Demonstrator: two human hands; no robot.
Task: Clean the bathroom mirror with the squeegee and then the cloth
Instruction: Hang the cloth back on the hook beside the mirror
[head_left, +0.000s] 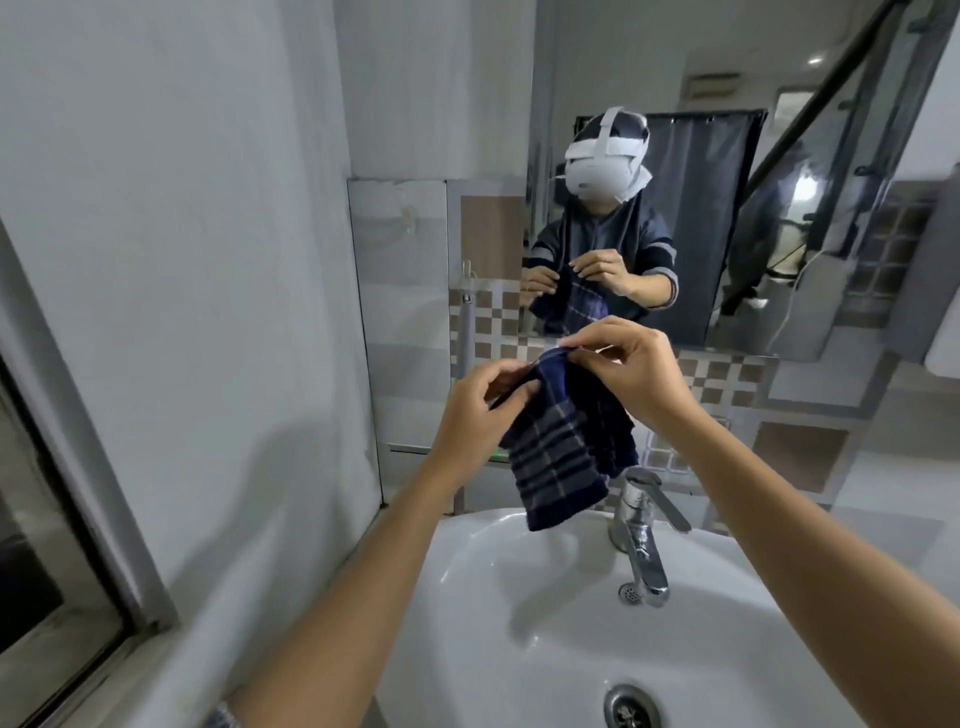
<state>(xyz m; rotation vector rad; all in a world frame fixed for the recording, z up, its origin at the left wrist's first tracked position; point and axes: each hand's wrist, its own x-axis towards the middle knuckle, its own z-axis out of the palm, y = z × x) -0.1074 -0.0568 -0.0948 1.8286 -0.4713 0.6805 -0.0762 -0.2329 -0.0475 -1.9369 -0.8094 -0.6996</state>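
A dark blue checked cloth (561, 447) hangs above the back of the sink, held by both hands along its top edge. My left hand (478, 415) pinches the cloth's left corner. My right hand (628, 369) pinches the top edge a little higher and to the right. The mirror (727, 171) is on the wall straight ahead, above the hands, and reflects a person holding the cloth. A grey handle that may be the squeegee (467, 322) hangs on the tiled wall left of the mirror.
A white sink (467, 597) lies below the cloth, with a chrome tap (644, 530) at its back and a drain (631, 706) near the bottom. A grey wall and a window frame (78, 493) stand on the left. Checked tiles run under the mirror.
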